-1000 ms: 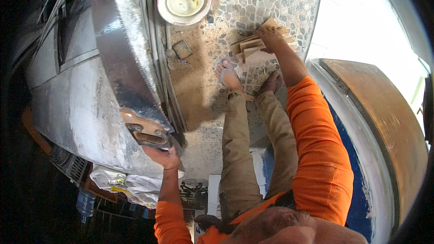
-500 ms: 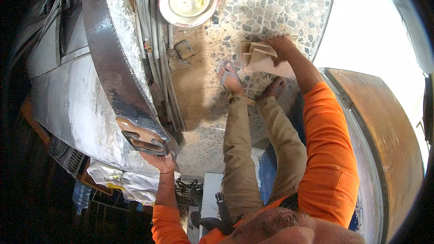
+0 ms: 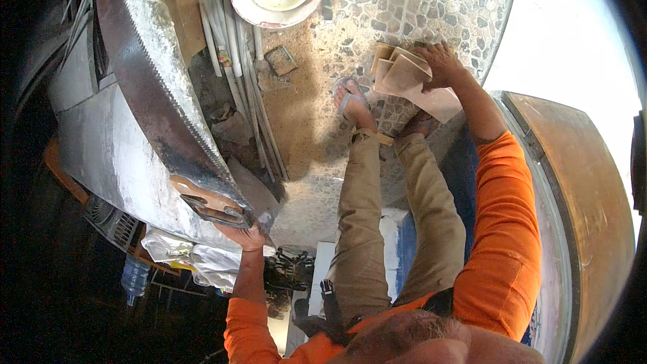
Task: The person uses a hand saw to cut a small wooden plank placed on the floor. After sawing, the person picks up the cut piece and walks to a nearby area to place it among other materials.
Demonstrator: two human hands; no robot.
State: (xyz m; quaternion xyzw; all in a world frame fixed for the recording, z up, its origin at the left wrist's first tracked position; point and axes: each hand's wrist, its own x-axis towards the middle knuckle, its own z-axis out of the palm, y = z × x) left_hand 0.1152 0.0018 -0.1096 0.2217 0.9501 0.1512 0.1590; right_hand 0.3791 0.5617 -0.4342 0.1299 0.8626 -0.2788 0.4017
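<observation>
My left hand [image 3: 244,234] is closed around the wooden handle [image 3: 210,199] of a large handsaw. Its long dark blade [image 3: 145,94] rises up the left side, teeth facing right. Over the pebble-patterned floor, my right hand [image 3: 441,66] grips the right-hand end of several thin, pale wooden pieces [image 3: 404,73]. These pieces fan out unevenly beside my feet; the fingertips are partly hidden behind their edge. Another light, flat piece [image 3: 441,103] shows just below the hand.
An enamel basin [image 3: 241,5] with a red rim stands at the top, beside a bundle of pale pipes [image 3: 232,61]. Sawdust covers the floor [image 3: 293,118]. To the right is a brown wooden panel [image 3: 573,182]. My sandalled foot [image 3: 354,104] is near the wooden pieces.
My right hand has shifted slightly, and the wooden pieces now sit tilted and fanned apart in it. The left hand keeps its hold on the saw. The whole view has moved a little.
</observation>
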